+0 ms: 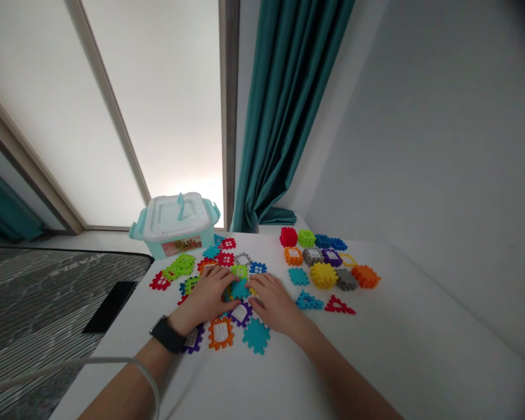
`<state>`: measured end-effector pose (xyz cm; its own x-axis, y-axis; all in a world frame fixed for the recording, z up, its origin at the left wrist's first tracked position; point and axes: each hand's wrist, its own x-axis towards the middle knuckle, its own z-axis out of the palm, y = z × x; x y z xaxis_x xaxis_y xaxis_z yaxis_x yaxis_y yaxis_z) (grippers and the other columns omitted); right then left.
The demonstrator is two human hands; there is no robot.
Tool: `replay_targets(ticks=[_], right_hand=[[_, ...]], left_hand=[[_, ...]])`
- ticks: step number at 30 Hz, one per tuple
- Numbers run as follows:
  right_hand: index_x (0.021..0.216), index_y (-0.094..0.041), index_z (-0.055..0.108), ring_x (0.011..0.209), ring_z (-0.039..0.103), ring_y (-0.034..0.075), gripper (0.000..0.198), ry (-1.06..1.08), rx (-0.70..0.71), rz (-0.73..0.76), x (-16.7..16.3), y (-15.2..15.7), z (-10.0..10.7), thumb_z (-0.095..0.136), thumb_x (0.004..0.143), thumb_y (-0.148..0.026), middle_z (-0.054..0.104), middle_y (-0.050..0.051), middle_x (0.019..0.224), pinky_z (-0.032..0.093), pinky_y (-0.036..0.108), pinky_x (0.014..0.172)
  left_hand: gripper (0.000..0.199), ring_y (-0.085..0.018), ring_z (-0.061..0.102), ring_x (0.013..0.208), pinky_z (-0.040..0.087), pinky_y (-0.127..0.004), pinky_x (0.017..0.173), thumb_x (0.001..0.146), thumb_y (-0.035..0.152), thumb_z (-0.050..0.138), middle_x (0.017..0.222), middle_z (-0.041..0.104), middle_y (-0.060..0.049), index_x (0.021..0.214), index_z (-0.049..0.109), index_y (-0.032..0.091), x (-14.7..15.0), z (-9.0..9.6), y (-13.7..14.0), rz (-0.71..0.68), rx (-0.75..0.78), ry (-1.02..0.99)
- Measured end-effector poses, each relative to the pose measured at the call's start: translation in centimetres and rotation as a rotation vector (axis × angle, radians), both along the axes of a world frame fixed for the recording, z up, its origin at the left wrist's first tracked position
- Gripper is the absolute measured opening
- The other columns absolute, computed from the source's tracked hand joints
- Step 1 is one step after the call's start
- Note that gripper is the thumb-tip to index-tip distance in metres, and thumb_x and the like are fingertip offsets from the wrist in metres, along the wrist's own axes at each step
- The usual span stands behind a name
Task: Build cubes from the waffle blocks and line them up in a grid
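My left hand (208,294), with a black watch at its wrist, reaches in from the left with curved fingers. Opposite it is my right hand (275,303), its thumb and fingers bent inward. Between them they grip a teal notched building tile (240,289) by its two sides; yellow shows beside it, partly hidden by the fingers. Just below lies a purple window tile (240,314). Closer to me are an orange window tile (221,333) and a flat teal tile (256,335). A lime-green tile (240,270) and a blue window tile (258,268) lie beyond my fingertips.
A lidded clear-and-mint storage box (179,216) stands at the table's far left. Lime-green tiles (181,265) lie before it. To the right are grouped pieces, including a yellow stack (324,275), an orange stack (366,276) and a red triangle (340,305). A pale cable (91,360) crosses the lower left.
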<state>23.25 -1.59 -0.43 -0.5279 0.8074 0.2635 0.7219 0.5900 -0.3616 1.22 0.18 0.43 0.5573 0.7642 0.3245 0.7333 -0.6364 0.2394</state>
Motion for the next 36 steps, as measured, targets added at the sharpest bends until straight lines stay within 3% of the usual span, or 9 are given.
replay_targets(ticks=[12, 20, 25, 31, 36], right_hand=[[0.129, -0.021, 0.056, 0.125, 0.052, 0.027, 0.041, 0.127, -0.008, -0.021, 0.3, -0.7, -1.0, 0.056, 0.089, -0.012, 0.061, 0.010, 0.130, 0.042, 0.051, 0.109], [0.142, -0.024, 0.045, 0.134, 0.045, 0.031, 0.066, 0.235, 0.060, -0.113, 0.6, -0.4, -1.3, 0.072, 0.083, -0.027, 0.050, 0.013, 0.142, 0.042, 0.053, 0.111], [0.140, -0.024, 0.046, 0.132, 0.046, 0.031, 0.061, 0.243, 0.078, -0.092, 1.0, -0.3, -1.3, 0.071, 0.084, -0.028, 0.050, 0.014, 0.141, 0.043, 0.054, 0.109], [0.136, -0.026, 0.049, 0.130, 0.048, 0.031, 0.058, 0.248, 0.090, -0.076, 1.1, -0.4, -0.8, 0.072, 0.083, -0.026, 0.051, 0.013, 0.139, 0.045, 0.053, 0.107], [0.134, -0.026, 0.051, 0.129, 0.049, 0.031, 0.057, 0.259, 0.105, -0.079, 1.1, -0.5, -0.4, 0.073, 0.081, -0.026, 0.052, 0.013, 0.137, 0.046, 0.052, 0.107]], left_hand=[[0.038, -0.029, 0.060, 0.107, 0.043, -0.047, 0.098, 0.075, 0.027, 0.083, 0.109, 0.069, -0.005, 0.107, 0.063, 0.023, -0.2, -0.6, 0.3, -0.001, 0.006, -0.052], [0.030, -0.028, 0.059, 0.110, 0.045, -0.046, 0.097, 0.081, 0.028, 0.079, 0.113, 0.068, -0.007, 0.103, 0.059, 0.022, -0.4, 0.2, 0.1, -0.125, 0.168, -0.185], [0.024, -0.026, 0.059, 0.108, 0.044, -0.047, 0.098, 0.086, 0.029, 0.075, 0.110, 0.068, -0.007, 0.100, 0.058, 0.021, -0.1, 0.4, -0.2, -0.190, 0.246, -0.217], [0.020, -0.026, 0.059, 0.108, 0.045, -0.047, 0.097, 0.089, 0.032, 0.071, 0.110, 0.067, -0.008, 0.101, 0.058, 0.022, 0.1, 0.5, -0.4, -0.202, 0.238, -0.212], [0.045, -0.028, 0.058, 0.112, 0.048, -0.046, 0.097, 0.084, 0.035, 0.075, 0.119, 0.062, -0.011, 0.122, 0.053, 0.022, 0.0, 0.2, -0.5, -0.118, 0.197, -0.233]])
